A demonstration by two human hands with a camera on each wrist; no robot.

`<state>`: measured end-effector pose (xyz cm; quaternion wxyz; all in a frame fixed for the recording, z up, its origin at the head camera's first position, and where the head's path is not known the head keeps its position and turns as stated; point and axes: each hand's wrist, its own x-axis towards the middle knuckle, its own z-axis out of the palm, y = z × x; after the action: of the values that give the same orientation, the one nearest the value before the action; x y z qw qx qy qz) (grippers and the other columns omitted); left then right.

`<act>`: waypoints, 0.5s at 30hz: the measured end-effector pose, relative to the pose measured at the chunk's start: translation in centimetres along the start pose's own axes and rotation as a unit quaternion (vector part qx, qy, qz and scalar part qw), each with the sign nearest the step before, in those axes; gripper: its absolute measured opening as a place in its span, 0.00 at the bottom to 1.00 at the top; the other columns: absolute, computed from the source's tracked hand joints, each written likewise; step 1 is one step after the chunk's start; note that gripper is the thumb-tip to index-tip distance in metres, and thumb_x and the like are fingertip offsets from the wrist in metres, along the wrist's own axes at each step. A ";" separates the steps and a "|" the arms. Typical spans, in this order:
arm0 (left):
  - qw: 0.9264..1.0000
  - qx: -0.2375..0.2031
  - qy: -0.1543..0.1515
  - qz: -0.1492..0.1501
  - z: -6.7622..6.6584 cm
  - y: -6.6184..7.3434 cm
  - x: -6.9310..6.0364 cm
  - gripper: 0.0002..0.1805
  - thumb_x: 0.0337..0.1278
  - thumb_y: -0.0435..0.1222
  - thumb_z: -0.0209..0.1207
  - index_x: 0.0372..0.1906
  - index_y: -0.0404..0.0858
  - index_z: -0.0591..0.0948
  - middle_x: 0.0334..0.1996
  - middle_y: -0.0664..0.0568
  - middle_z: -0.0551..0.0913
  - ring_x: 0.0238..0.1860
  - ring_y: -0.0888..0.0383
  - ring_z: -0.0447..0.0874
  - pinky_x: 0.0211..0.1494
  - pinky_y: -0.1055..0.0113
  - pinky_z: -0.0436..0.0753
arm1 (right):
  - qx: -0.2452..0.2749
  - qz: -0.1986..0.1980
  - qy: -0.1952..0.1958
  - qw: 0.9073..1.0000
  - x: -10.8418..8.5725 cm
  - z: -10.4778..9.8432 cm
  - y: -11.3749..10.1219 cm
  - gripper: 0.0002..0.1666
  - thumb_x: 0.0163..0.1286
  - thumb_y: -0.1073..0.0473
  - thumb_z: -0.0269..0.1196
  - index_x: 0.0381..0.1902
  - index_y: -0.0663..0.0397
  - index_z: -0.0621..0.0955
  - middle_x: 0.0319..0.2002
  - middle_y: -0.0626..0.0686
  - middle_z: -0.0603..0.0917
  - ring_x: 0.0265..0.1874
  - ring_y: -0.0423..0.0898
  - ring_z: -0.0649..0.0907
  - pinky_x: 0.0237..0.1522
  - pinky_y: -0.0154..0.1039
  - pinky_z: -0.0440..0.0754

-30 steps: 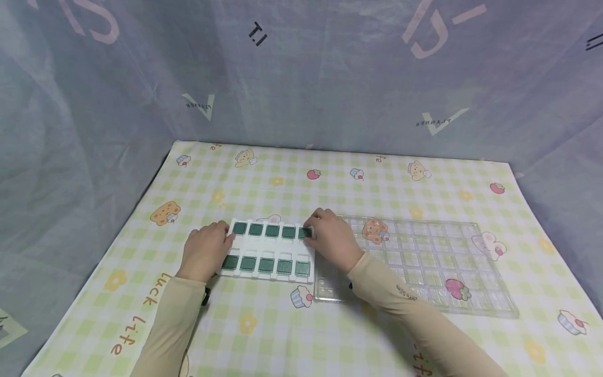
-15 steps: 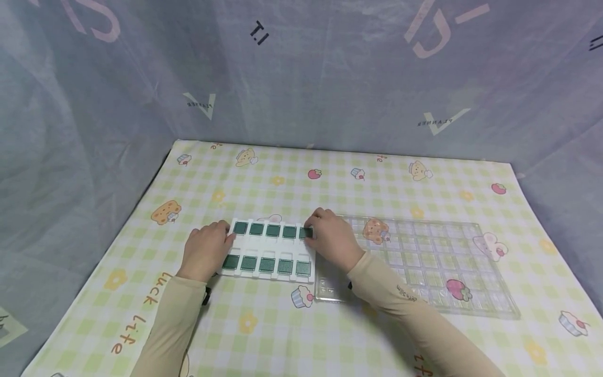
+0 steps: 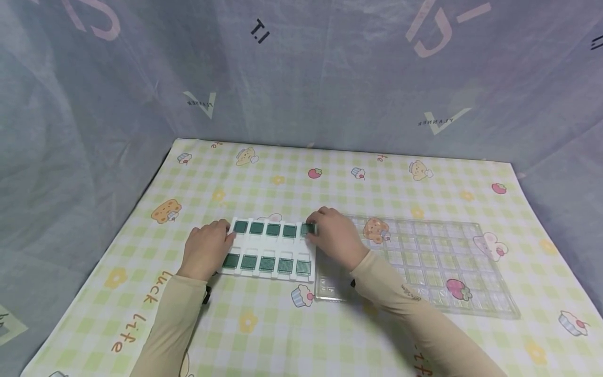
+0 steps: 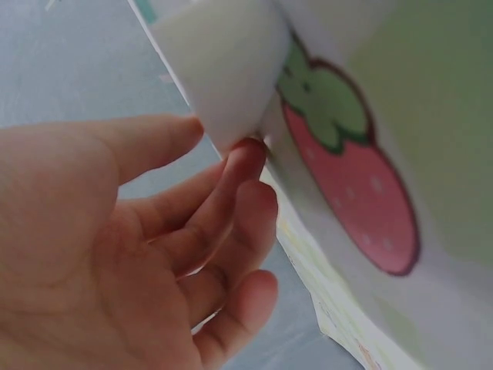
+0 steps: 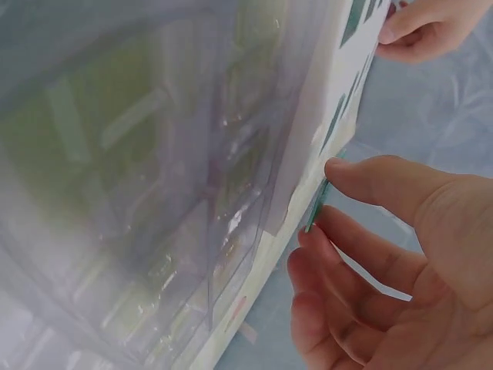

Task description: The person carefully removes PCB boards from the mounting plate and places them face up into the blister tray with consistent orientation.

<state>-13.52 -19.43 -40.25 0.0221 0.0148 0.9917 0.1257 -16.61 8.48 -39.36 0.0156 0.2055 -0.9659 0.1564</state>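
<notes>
A white tray (image 3: 268, 246) lies on the cloth, with small green perforated circuit boards (image 3: 267, 263) in two rows of slots. At its left edge my left hand (image 3: 205, 250) holds the tray, thumb on one side and fingertips on the other, as the left wrist view shows. My right hand (image 3: 338, 236) is at the tray's top right corner. Between its thumb and fingertips it pinches a green circuit board (image 5: 318, 202), seen nearly edge-on in the right wrist view. That board's far part shows at the last slot of the upper row; the hand hides the rest.
Right of the white tray, against its edge, lies a clear plastic tray (image 3: 419, 267) with many square compartments; my right forearm crosses over it. A checked tablecloth (image 3: 264, 335) with printed cartoons covers the table. Grey fabric (image 3: 301, 78) hangs behind and at the sides.
My right hand has shifted slightly right and up with the circuit board, which has moved a little out of line with its row. The left hand and both trays stay in place.
</notes>
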 end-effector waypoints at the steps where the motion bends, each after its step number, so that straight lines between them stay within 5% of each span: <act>1: 1.000 0.000 0.000 0.000 0.0 0.0 0.0 0.18 0.74 0.40 0.56 0.53 0.29 0.81 0.43 0.38 0.87 0.43 0.41 0.86 0.49 0.47 0.76 | -0.001 0.001 0.001 1.000 0.0 -0.1 0.1 0.18 0.62 0.55 0.75 0.49 0.53 0.88 0.45 0.52 0.88 0.44 0.48 0.86 0.47 0.44 0.86; 15: 1.000 -0.001 -0.005 0.000 -0.2 0.1 0.0 0.18 0.74 0.40 0.56 0.54 0.29 0.80 0.44 0.38 0.87 0.43 0.41 0.86 0.50 0.46 0.76 | 0.035 0.030 0.003 0.999 -0.3 -1.2 1.8 0.17 0.65 0.56 0.72 0.51 0.53 0.87 0.49 0.52 0.87 0.49 0.49 0.87 0.54 0.46 0.85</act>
<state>-13.52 -19.41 -40.05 0.0266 0.0149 0.9915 0.1267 -17.14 10.50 -38.81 0.0064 0.1768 -0.9654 0.1914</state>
